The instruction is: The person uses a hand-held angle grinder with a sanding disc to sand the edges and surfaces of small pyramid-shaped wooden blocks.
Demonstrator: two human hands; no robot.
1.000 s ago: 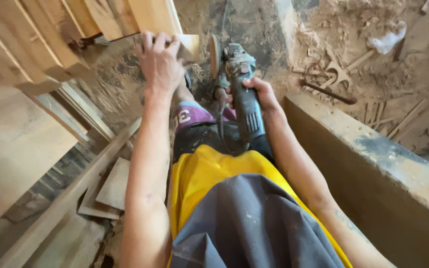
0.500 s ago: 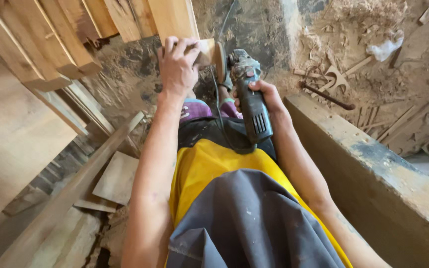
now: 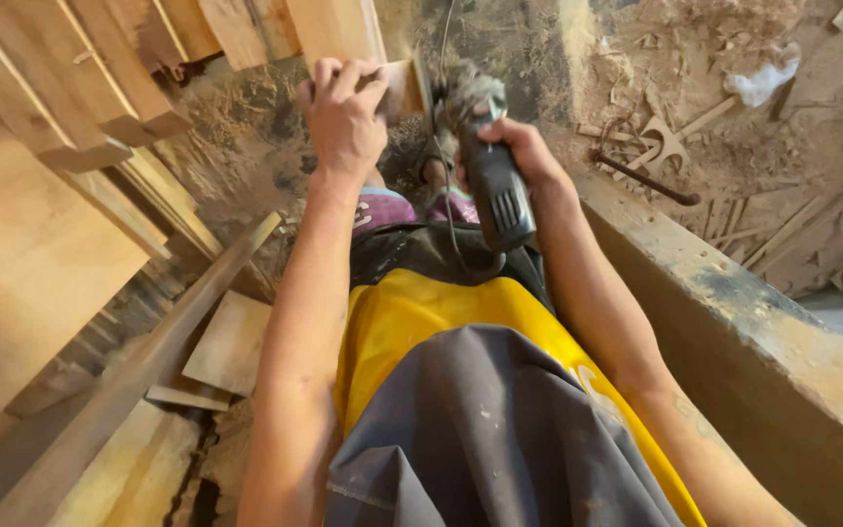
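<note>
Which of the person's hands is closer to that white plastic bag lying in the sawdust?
Right. The right hand, gripping the angle grinder, sits on the same side as the white plastic bag. The left hand, holding the small wood block, is farther away.

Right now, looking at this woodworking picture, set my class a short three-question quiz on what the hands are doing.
1. True or false: the left hand holds a small wood block.
2. What does the right hand grip? A) a hammer B) a grinder C) a saw
3. Fill in: the grinder's disc meets the block on the side nearer the ____ hand.

Key: 1 true. 2 B. 3 right.
</note>
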